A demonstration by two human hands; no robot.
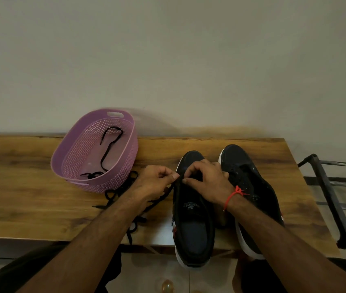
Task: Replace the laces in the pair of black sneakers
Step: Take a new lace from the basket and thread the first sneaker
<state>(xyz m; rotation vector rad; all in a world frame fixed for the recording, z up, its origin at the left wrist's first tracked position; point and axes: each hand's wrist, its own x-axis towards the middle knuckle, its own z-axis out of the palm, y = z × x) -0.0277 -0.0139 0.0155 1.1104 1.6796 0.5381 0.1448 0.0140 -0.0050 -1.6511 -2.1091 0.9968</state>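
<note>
Both hands at the eyelet area of the left sneaker (193,208), toes pointing away from the person. Left hand (155,182) pinches a black lace (157,200) between thumb and forefinger, right at the shoe's left edge. Right hand (206,178) sits on top of the shoe's front, fingers curled down; fingertips look pinched on the lace or the eyelet flap, can't tell which. Red thread (230,197) tied round the right wrist.

The lace trails back under the left forearm into a loose tangle (121,193) on the wooden table (30,187), ends running toward the near edge. Second sneaker (250,187) is just right of the right hand, touching or nearly touching the first; I see no lace in it. Purple perforated basket (96,153) beyond the left hand, with another black lace (106,149) lying in it.

Judgement: threading the first shoe, early on.

Risks:
- The trailing tangle could knot or snag under the forearm when the lace is pulled through.
- Black lace on black upper in dim light: easy to skip an eyelet or cross wrong.
- Both heels overhang the near table edge; a hard tug toward the body could drag the shoe off.
- Loose ends near the edge may slide off and pull the lace out of the pinch.
</note>
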